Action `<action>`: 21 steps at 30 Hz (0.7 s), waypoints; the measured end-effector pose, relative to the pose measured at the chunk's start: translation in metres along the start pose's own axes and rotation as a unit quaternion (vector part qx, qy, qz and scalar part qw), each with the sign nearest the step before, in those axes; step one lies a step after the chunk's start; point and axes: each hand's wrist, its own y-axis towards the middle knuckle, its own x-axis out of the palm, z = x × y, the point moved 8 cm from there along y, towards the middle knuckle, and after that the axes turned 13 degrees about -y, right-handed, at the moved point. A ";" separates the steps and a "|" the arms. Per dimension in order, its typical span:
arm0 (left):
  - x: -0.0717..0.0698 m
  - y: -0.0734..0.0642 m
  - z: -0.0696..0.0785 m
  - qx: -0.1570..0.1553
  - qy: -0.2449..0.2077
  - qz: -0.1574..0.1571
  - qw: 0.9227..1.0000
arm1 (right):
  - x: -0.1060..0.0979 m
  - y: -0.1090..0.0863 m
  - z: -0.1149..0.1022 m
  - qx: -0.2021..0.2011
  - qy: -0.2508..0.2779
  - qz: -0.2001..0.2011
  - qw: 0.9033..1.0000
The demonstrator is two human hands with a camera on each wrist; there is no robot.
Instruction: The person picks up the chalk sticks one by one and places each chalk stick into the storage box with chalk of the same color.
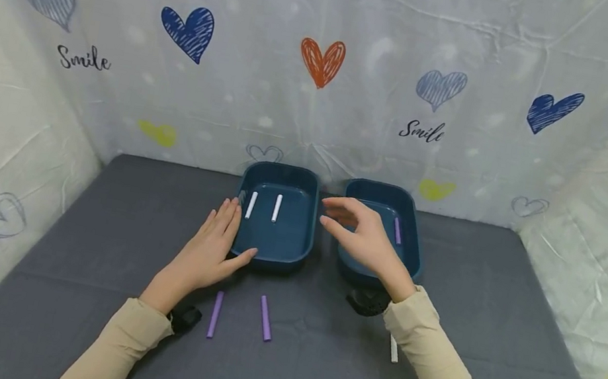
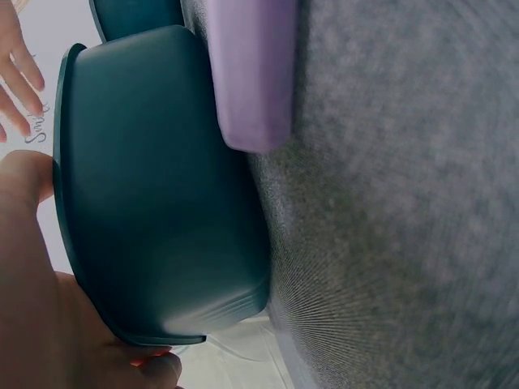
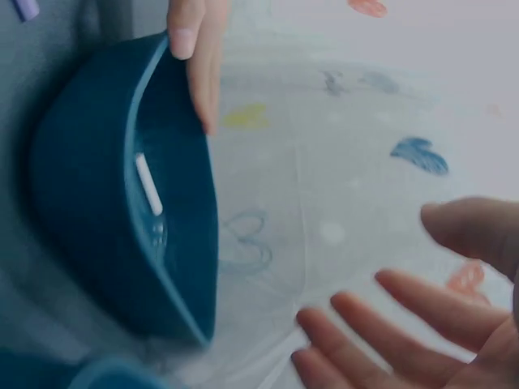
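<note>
My left hand [image 1: 212,244] rests against the left and front rim of a dark teal bin [image 1: 268,259], its fingers straight along the left side and the thumb over the front edge. Two white chalk sticks [image 1: 276,208] lie inside that bin. My right hand [image 1: 361,234] hovers over the left part of a second teal bin [image 1: 414,251], holding nothing, its fingers loosely bent and spread from the thumb. A purple chalk stick [image 1: 397,230] lies in the second bin, partly behind my right hand in the head view.
Two purple chalk sticks [image 1: 265,318] lie on the grey cloth in front of the left bin. A white chalk stick [image 1: 394,349] lies beside my right forearm, partly covered by the sleeve. A pale curtain [image 1: 315,124] printed with hearts stands behind the bins.
</note>
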 end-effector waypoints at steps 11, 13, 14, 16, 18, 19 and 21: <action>-0.001 0.000 -0.001 -0.001 0.008 0.000 1.000 | -0.020 -0.049 0.028 -0.023 0.057 0.018 0.998; -0.001 0.000 -0.001 0.000 0.007 0.000 1.000 | -0.024 -0.057 0.033 -0.020 0.063 0.025 0.998; -0.001 -0.001 -0.001 -0.001 0.005 -0.002 1.000 | -0.026 -0.061 0.035 -0.020 0.064 0.027 0.997; -0.001 -0.002 -0.001 0.000 0.004 -0.004 1.000 | -0.030 -0.069 0.039 -0.019 0.067 0.031 0.997; -0.001 -0.002 -0.001 0.000 0.002 -0.003 1.000 | -0.034 -0.077 0.042 -0.018 0.071 0.036 0.997; -0.002 -0.003 -0.002 0.001 0.001 -0.002 1.000 | -0.035 -0.081 0.044 -0.017 0.072 0.036 0.997; -0.002 -0.003 -0.002 0.002 0.000 0.001 1.000 | -0.038 -0.088 0.049 -0.011 0.073 0.041 0.996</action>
